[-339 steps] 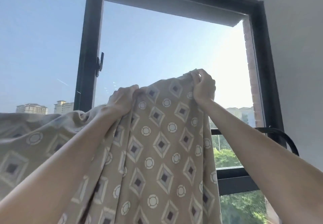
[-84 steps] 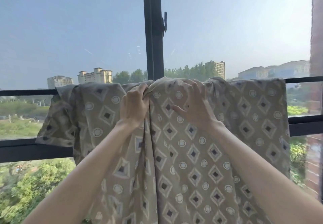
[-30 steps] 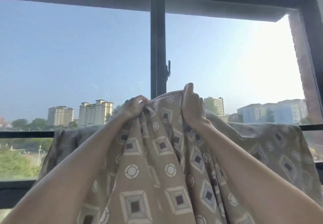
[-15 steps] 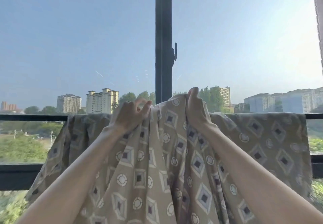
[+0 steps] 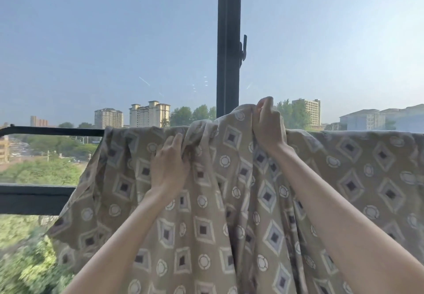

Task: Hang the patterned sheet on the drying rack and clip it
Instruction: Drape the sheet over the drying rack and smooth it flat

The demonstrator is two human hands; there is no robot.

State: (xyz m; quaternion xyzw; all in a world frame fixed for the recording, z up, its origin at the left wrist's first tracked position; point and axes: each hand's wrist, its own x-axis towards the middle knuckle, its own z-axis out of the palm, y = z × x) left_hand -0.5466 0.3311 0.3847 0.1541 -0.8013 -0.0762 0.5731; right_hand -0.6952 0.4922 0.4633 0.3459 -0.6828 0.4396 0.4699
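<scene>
Draped over the dark metal rail of the drying rack point(image 5: 57, 131): a beige sheet printed with diamonds and circles point(image 5: 206, 213), falling away below both hands. Clamped on a raised peak of that sheet, above the rail line: the right hand point(image 5: 267, 126), fingers curled tight round the cloth. Lower and off to its left, just under the rail: the left hand point(image 5: 169, 165), one finger straight up the cloth, the rest pressed into a gathered fold; cannot tell whether gripping or only pushing.

Between the two hands, a bunch of pleats. Rail and top fold both lying left to right, across both wrists; likely next, then, a sideways draw along the rail to flatten the bunch. Nearer the peak, the right hand; nearer the bare stretch of rail, the left hand.

Hidden under cloth: the rail from the left hand rightward. Cut off by the frame: the sheet's right end and lower hem. Far side of the drape unseen. No clip in view. Beyond the right hand, a dark upright window post point(image 5: 228, 41).
</scene>
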